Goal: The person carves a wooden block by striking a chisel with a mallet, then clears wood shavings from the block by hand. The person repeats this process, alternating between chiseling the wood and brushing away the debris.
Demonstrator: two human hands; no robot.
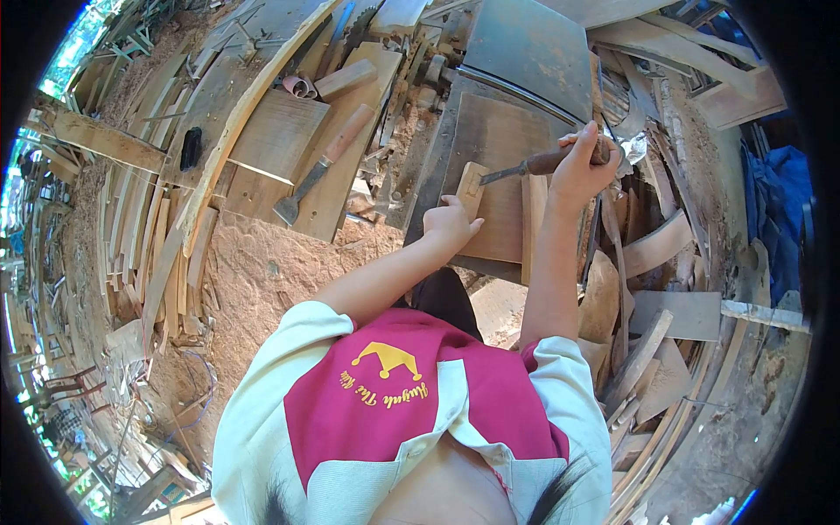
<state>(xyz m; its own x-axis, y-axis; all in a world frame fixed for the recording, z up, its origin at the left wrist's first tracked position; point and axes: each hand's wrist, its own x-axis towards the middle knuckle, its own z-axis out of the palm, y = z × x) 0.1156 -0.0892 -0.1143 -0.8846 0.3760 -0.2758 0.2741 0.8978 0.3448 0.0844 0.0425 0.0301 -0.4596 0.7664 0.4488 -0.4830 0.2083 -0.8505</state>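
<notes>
My left hand (451, 226) is closed around the near end of a small wooden block (472, 188), holding it on a flat board (499, 219). My right hand (584, 166) is wrapped around the wooden handle of a chisel (507, 173), thumb pointing up. The chisel's narrow metal blade points left, and its tip meets the block, where a small dark mark or recess shows. A thin upright-edged wooden strip (533, 223) lies beside the board, close to my right forearm.
A wide-bladed chisel (348, 136) lies on a plank at left, near a wood block (346, 80) and a small black object (191, 149). A metal plate (529, 52) sits beyond the board. Sawdust (271, 271) covers the floor; wood offcuts (661, 245) and a blue tarp (779, 210) are at right.
</notes>
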